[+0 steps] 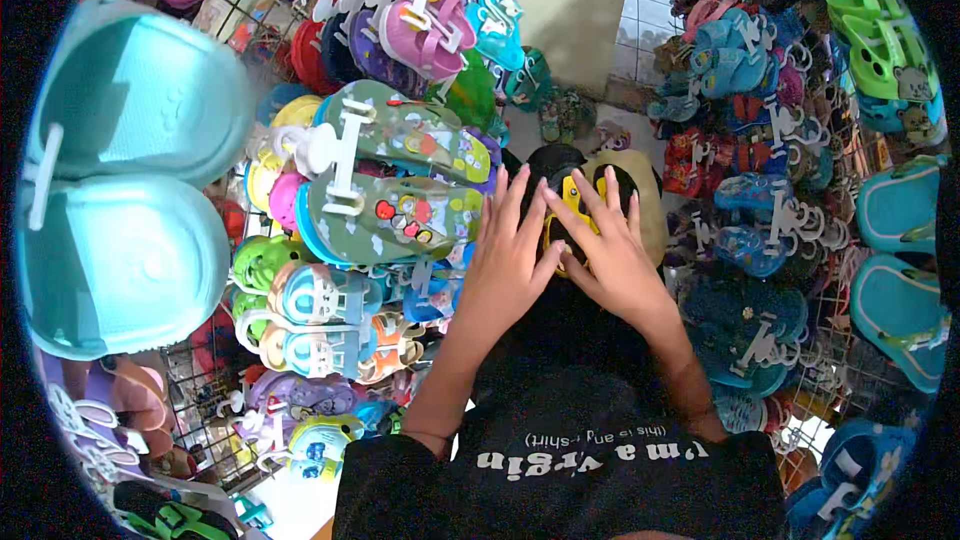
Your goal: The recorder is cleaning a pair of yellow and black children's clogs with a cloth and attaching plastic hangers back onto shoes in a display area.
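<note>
My left hand and my right hand are held up in front of my body, palms down, fingers spread, with the thumbs close together. Neither hand grips anything. Beyond and partly behind the fingers are black and yellow footwear and a beige rounded thing; whether the fingertips touch them, I cannot tell. Green camouflage-patterned children's slippers with cartoon prints hang just left of my left hand, on a white plastic hanger.
Large turquoise clogs hang close at the left. Wire grid racks with children's sandals stand on that side. At the right hang blue sandals, green clogs and teal slippers. A pale panel stands ahead.
</note>
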Available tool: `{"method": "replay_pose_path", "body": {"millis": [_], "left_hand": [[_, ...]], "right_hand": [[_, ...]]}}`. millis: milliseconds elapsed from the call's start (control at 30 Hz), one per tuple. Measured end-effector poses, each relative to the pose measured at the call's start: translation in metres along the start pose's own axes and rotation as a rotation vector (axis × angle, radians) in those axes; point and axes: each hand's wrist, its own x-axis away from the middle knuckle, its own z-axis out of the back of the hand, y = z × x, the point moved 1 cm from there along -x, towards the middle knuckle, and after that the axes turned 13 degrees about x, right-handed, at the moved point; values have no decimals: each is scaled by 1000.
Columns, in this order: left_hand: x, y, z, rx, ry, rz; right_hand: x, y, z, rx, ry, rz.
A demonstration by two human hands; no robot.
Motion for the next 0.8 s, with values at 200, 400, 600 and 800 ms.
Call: {"method": "replay_pose_path", "body": {"millis": [200, 400, 600, 800], "left_hand": [[7, 1, 19, 17, 47, -27], [12, -10, 21, 126, 42, -27], [-9, -7, 37, 355, 66, 3], [-30, -5, 50, 368, 98, -12]], "right_hand": [[-7, -14, 11, 54, 11, 21], [-20, -17, 2, -50, 41, 20], [-47, -12, 10, -72, 107, -15], [-81, -9, 14, -62, 115, 1]]}}
